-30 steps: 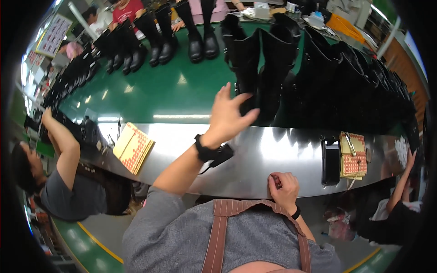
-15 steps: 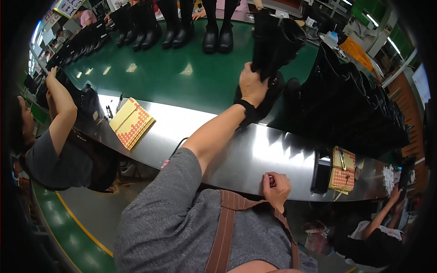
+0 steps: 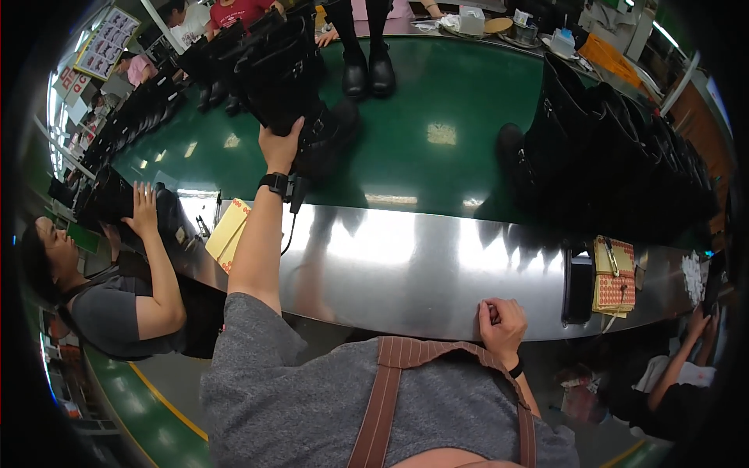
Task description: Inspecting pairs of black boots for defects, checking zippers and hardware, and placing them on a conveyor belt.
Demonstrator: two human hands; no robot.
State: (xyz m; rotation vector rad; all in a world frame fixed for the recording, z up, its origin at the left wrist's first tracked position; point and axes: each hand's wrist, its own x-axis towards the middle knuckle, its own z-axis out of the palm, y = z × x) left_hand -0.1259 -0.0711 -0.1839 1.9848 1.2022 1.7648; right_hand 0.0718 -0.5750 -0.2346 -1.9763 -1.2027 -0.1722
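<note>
My left hand (image 3: 279, 147) is closed around the lower shaft of tall black buckled boots (image 3: 281, 86), held over the green tabletop (image 3: 437, 168) left of centre. Their toes point right; whether one boot or a pair is in my grip is hard to tell against the dark boots behind. A dark strap with a small box and a cord circles my left wrist. My right hand (image 3: 503, 326) rests loosely curled at the near metal edge (image 3: 390, 296), with nothing visible in its fingers. Beyond my left hand stands another pair of black boots (image 3: 367, 70).
Several black boots (image 3: 593, 156) are crowded together on the right, and more line the far left. A phone (image 3: 578, 285) and a patterned notebook with a pen (image 3: 614, 273) lie right of my right hand. A yellow notebook (image 3: 228, 232) lies by my left forearm. A co-worker (image 3: 117, 288) handles boots at left.
My left hand has carried the boots leftward across the table from right of centre. My right hand stays curled at the edge. The left co-worker's arm has lowered onto a boot.
</note>
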